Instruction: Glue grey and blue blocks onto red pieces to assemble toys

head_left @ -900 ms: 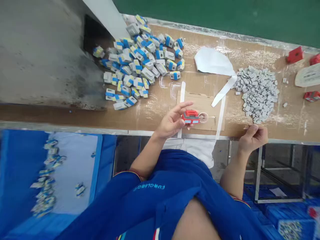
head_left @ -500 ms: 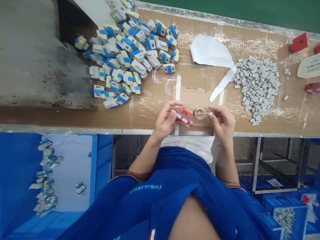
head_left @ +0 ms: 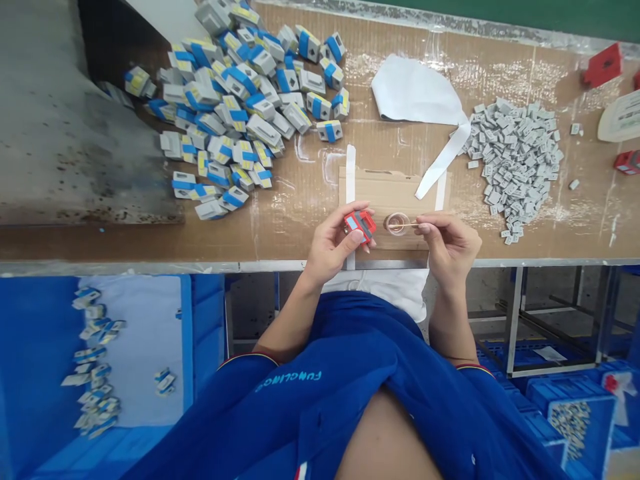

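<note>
A small red toy vehicle (head_left: 363,222) with grey and pale panels sits between the fingers and thumb of my left hand (head_left: 330,243), which is closed on it. My right hand (head_left: 450,247) pinches a thin toothpick-like stick (head_left: 411,225). The tip of that stick reaches into a small clear round dish (head_left: 397,224) between my hands. Below the dish lies a flat cardboard sheet (head_left: 383,190), with white tape strips at its sides.
Many grey, blue and yellow toy parts (head_left: 250,120) are heaped at left beside a stained metal sheet (head_left: 90,153). White cloth (head_left: 415,90) lies behind the cardboard. At right are a pile of small grey pieces (head_left: 520,160) and a red block (head_left: 603,65).
My left hand has turned the red toy vehicle, so a different side faces up. My right hand has shifted slightly right, keeping the stick's tip at the dish. The view has moved a little.
</note>
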A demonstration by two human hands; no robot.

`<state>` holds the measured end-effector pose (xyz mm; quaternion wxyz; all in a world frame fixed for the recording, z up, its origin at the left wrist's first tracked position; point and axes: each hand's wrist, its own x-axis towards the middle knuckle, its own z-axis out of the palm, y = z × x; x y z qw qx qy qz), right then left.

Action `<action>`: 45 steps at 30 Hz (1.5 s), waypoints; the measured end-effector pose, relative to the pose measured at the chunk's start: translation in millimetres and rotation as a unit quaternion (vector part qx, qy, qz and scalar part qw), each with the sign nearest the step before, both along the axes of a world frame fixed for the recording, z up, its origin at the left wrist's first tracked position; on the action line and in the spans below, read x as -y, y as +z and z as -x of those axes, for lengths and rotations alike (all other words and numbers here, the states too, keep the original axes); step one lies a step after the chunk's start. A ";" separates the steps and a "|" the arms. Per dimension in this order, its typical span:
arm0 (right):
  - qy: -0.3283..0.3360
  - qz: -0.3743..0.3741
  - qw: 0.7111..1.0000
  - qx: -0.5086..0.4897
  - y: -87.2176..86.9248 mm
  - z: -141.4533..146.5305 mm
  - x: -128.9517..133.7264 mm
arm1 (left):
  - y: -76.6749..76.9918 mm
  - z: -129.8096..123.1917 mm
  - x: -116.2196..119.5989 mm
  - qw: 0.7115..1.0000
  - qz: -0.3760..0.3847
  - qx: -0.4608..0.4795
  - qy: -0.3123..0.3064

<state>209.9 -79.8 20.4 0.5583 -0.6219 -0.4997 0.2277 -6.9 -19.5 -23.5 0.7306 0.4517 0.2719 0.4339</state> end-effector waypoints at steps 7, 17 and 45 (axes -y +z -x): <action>-0.004 -0.006 0.999 0.041 7.3 5.0 -3.3 | -3.5 2.5 0.8 0.999 -0.007 -0.036 -0.010; 0.011 -0.015 0.999 0.048 11.6 10.8 -8.5 | -1.7 0.9 0.4 1.000 0.015 -0.024 -0.005; -0.051 -0.045 0.997 -0.038 11.6 6.3 -12.4 | 6.8 -0.8 1.6 1.000 0.018 -0.013 -0.020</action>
